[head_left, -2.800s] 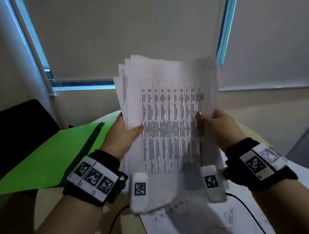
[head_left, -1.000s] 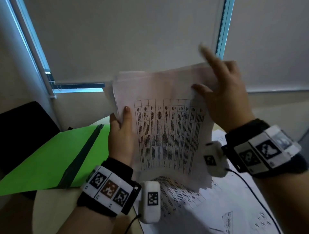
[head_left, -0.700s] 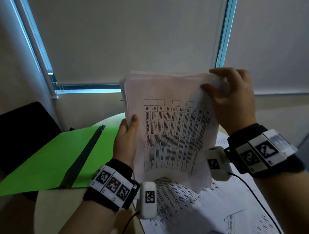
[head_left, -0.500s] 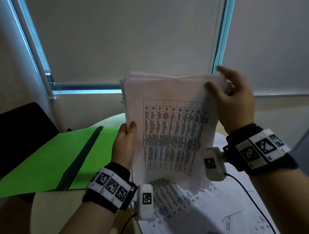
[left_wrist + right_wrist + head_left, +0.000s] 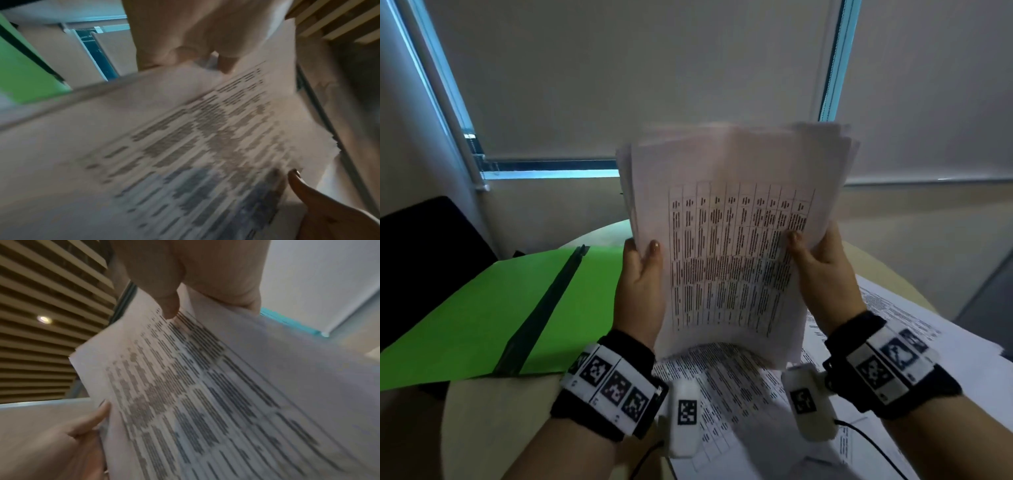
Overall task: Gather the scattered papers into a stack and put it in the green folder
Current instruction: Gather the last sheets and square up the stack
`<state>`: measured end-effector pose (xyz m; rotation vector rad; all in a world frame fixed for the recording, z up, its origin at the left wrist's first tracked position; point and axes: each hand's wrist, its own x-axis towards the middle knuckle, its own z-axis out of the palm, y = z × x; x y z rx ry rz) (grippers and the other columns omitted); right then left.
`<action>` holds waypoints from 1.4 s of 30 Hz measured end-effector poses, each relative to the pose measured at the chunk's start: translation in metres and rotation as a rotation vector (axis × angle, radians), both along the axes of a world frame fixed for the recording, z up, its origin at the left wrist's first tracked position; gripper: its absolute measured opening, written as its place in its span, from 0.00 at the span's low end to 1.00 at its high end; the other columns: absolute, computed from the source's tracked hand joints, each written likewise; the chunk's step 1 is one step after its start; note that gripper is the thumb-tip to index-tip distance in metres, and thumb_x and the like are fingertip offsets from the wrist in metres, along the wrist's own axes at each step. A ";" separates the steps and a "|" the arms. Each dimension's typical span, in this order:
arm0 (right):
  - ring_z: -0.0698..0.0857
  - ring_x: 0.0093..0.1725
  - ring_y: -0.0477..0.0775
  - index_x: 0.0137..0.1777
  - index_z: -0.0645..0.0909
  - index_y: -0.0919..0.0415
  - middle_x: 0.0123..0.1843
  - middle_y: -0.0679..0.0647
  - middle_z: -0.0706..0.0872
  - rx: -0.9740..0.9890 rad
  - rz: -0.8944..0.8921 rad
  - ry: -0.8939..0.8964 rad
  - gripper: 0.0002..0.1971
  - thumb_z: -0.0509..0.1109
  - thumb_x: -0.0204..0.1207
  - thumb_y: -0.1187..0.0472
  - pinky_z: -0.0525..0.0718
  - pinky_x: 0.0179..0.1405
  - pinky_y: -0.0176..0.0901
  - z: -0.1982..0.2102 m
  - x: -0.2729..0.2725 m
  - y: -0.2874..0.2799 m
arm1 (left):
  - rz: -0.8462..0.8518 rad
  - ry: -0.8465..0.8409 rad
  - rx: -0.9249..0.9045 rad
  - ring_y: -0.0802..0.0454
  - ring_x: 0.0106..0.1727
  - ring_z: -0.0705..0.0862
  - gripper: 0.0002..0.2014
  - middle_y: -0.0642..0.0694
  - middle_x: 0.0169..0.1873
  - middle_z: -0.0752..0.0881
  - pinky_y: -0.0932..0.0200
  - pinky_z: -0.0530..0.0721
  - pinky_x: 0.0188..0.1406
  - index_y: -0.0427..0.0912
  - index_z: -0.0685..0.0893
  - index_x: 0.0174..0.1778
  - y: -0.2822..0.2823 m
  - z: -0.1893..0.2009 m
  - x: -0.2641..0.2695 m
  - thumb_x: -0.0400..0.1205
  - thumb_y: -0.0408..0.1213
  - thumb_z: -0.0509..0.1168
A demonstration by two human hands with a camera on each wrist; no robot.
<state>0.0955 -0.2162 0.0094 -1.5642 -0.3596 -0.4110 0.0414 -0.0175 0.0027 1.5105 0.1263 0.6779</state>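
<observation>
I hold a stack of white printed papers [image 5: 729, 240] upright above the table, its front sheet a printed table facing me. My left hand [image 5: 642, 274] grips the stack's left edge, thumb on the front. My right hand [image 5: 822, 270] grips the right edge the same way. The stack's lower edge bends just over loose sheets [image 5: 739, 394] lying flat. The green folder [image 5: 493, 305] lies open on the table to the left, a dark spine strip down its middle. Both wrist views show the stack [image 5: 185, 146] [image 5: 205, 386] close up and blurred, with thumbs pressing on it.
The round beige table [image 5: 493, 421] has more printed sheets [image 5: 914, 329] spread on its right side. A black chair back [image 5: 424, 253] stands left of the folder. Window blinds and a wall lie behind the table.
My right hand came down from the stack's top right corner to its right edge. The stack now stands a little higher and straighter. My left hand kept its hold.
</observation>
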 end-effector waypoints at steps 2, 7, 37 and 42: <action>0.83 0.51 0.30 0.62 0.66 0.48 0.59 0.46 0.82 -0.059 0.036 0.035 0.13 0.63 0.81 0.56 0.84 0.50 0.30 -0.016 0.000 -0.005 | -0.021 0.054 -0.009 0.53 0.56 0.82 0.04 0.62 0.48 0.82 0.58 0.75 0.59 0.55 0.73 0.55 0.003 -0.012 -0.001 0.87 0.43 0.55; 0.77 0.58 0.30 0.75 0.56 0.58 0.65 0.46 0.77 -0.151 0.153 0.106 0.23 0.59 0.83 0.62 0.81 0.63 0.37 -0.030 0.001 -0.009 | 0.003 0.143 0.091 0.60 0.52 0.81 0.16 0.62 0.50 0.82 0.69 0.73 0.51 0.49 0.74 0.70 0.006 -0.023 0.002 0.86 0.43 0.58; 0.89 0.27 0.55 0.67 0.75 0.66 0.33 0.58 0.91 -0.022 0.041 0.879 0.15 0.59 0.81 0.70 0.88 0.23 0.49 -0.072 0.046 -0.179 | -0.134 1.064 -0.178 0.43 0.40 0.80 0.17 0.37 0.47 0.78 0.47 0.85 0.41 0.34 0.77 0.56 0.040 -0.056 -0.047 0.78 0.41 0.71; 0.89 0.26 0.61 0.58 0.77 0.62 0.34 0.62 0.90 -0.081 0.064 0.947 0.10 0.57 0.82 0.70 0.87 0.25 0.57 -0.084 0.048 -0.178 | -0.195 0.941 -0.263 0.42 0.39 0.84 0.09 0.36 0.41 0.85 0.45 0.84 0.52 0.30 0.81 0.56 0.010 -0.063 -0.026 0.83 0.30 0.62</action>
